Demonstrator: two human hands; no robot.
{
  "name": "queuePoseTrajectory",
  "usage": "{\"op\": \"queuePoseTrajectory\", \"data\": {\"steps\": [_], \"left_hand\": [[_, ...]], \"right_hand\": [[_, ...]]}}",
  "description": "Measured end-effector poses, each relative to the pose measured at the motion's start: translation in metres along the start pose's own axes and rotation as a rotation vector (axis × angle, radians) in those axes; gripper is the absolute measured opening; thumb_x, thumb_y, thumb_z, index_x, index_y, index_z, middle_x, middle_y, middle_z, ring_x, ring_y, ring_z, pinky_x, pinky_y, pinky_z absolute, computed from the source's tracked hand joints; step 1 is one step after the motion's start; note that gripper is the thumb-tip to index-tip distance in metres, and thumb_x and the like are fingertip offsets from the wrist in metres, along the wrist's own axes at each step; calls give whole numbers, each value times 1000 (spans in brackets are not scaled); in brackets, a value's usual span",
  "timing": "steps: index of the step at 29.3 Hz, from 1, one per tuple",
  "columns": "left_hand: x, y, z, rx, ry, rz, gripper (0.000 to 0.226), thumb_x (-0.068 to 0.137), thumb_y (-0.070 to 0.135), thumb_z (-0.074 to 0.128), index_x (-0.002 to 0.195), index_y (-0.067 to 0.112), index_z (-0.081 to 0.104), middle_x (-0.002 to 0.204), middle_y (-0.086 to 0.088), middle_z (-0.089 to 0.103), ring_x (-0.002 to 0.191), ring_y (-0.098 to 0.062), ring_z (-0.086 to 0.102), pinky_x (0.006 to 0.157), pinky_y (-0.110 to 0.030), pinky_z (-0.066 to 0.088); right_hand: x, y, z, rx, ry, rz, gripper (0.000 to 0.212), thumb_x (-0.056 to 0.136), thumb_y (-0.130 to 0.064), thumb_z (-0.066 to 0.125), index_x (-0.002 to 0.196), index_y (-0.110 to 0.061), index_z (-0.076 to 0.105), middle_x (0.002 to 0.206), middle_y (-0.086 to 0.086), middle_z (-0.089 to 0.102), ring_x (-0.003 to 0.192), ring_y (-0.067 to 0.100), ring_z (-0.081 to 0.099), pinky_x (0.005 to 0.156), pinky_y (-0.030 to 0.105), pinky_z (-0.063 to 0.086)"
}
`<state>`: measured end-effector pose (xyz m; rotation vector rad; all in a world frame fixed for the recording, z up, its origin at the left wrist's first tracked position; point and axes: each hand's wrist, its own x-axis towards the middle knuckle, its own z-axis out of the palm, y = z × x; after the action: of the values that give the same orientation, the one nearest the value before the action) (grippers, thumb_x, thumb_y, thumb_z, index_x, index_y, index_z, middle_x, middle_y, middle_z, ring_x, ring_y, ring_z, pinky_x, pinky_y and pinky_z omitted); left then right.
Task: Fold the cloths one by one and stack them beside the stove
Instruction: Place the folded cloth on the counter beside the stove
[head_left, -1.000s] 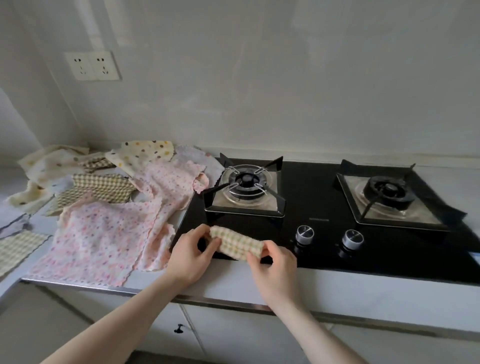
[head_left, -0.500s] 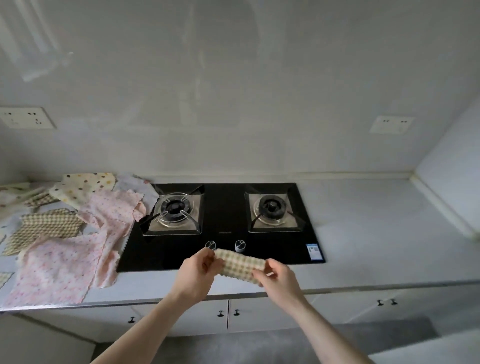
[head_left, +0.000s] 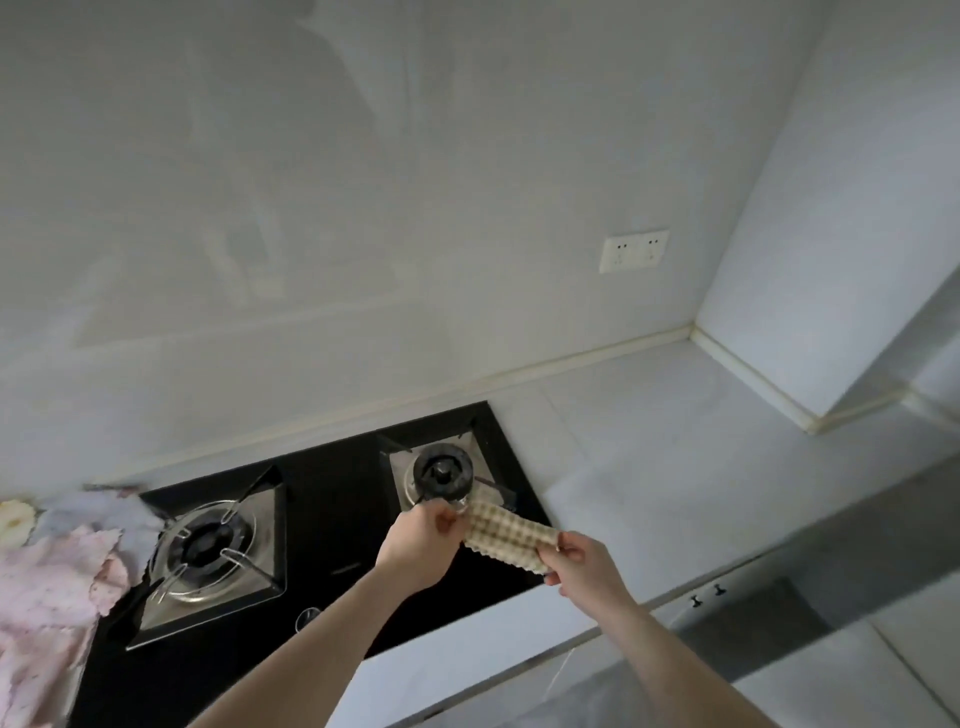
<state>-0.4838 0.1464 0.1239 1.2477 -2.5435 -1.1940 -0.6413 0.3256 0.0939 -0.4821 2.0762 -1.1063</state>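
Above the stove's (head_left: 332, 525) right burner (head_left: 441, 470) — folded checked cloth (head_left: 506, 535) in the air, left hand (head_left: 423, 545) and right hand (head_left: 582, 569) each pinching one end. Pink cloths (head_left: 47, 587) on the desk (head_left: 675, 467) — no legible writing.

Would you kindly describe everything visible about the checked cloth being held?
The checked cloth is small, with a beige-and-cream gingham pattern and a wavy edge, and looks like soft fabric. It is folded into a narrow strip, held in the air above the right front corner of the black stove. The left hand pinches one end, the right hand the other.
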Motion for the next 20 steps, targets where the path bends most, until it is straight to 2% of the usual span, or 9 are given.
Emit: {"op": "queuePoseTrajectory", "data": {"steps": [3, 7, 9, 12, 17, 20], "left_hand": [[32, 23, 14, 0, -26, -17, 25, 94, 53, 56, 92, 31, 68, 85, 8, 71, 82, -15, 68, 81, -39, 59], [99, 53, 53, 128, -138, -64, 17, 97, 34, 54, 95, 30, 71, 96, 4, 72, 89, -16, 68, 87, -37, 59], [111, 61, 59, 142, -137, -96, 16, 96, 31, 56, 86, 36, 68, 96, 9, 72, 91, -13, 68, 88, -33, 57], [137, 85, 80, 158, -136, -112, 19, 95, 29, 59, 81, 40, 65, 96, 16, 70, 91, -5, 66, 88, -28, 56], [157, 104, 92, 211, -159, -121, 18, 97, 29, 61, 85, 43, 64, 96, 19, 68, 92, -3, 65, 89, -24, 53], [168, 105, 92, 258, -166, -123, 19, 97, 29, 60, 87, 45, 61, 99, 20, 66, 93, -2, 63, 88, -20, 51]], "right_hand": [[41, 19, -24, 123, 115, 154, 19, 96, -27, 68, 106, -11, 70, 93, 8, 76, 73, 16, 74, 62, 28, 51], [139, 57, -109, 374, 279, 415, 3, 96, -7, 62, 96, -5, 65, 81, 13, 69, 64, 21, 63, 57, 30, 48], [173, 74, -140, 327, 296, 460, 10, 95, -2, 60, 87, -6, 63, 72, 12, 65, 59, 20, 58, 52, 28, 45], [228, 99, -189, 251, 284, 518, 8, 91, 0, 62, 86, -6, 64, 64, 11, 63, 52, 19, 54, 39, 22, 41], [294, 110, -231, 228, 310, 563, 20, 96, -6, 56, 77, -5, 61, 67, 10, 63, 56, 20, 54, 53, 25, 39], [321, 103, -236, 229, 312, 561, 17, 97, -5, 53, 83, -3, 63, 68, 10, 62, 55, 19, 52, 55, 26, 41]]}}
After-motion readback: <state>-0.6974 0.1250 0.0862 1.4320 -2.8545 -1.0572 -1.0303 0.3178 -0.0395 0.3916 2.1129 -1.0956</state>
